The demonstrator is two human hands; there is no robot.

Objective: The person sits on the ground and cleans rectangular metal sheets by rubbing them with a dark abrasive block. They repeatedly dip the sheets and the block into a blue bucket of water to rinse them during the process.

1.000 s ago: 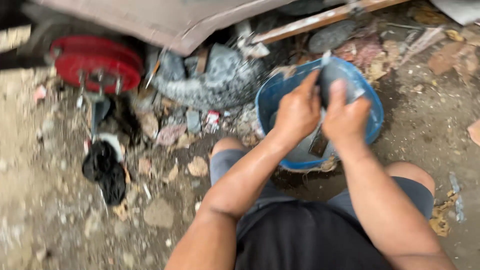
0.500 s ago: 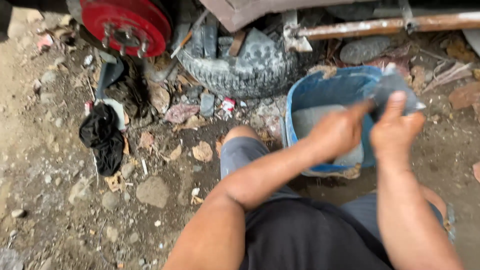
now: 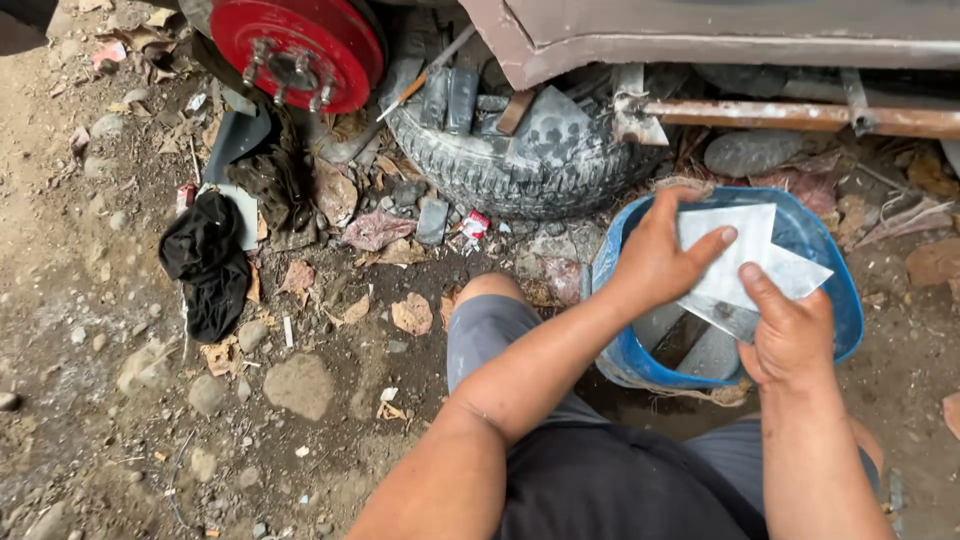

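Far left: bare dirt ground [image 3: 90, 400] strewn with stones and dry leaf scraps. A black rag [image 3: 207, 262] lies crumpled on it, just beside a grey flat panel [image 3: 235, 150] that leans toward the wheel hub.

Upper left: red brake drum [image 3: 300, 45] with bolts showing, mounted on the vehicle. Below and right of it, an old tyre [image 3: 520, 165] lies flat on the ground, stuffed with stones and scrap pieces. A small red-and-white packet [image 3: 475, 224] sits in the litter just in front of the tyre.

Top right: the vehicle's brownish body panel [image 3: 720, 35] overhangs the scene; a rusty metal bar [image 3: 800, 115] runs under it toward the right edge.

Centre: person squatting, grey shorts, bare knee near the middle of the frame, both forearms reaching out to the right.

Right of centre: blue plastic bucket [image 3: 610, 262] standing on the dirt, close to the tyre. Grey dull contents inside, hard to identify.

Left hand [image 3: 662, 262] is over the bucket, fingers closed on the upper left edge of a pale grey sheet [image 3: 725, 262], thumb laid across its face. Right hand [image 3: 795, 335] pinches the same sheet from below, thumb on top. The sheet is folded or creased, held above the bucket's mouth, clear of the rim.
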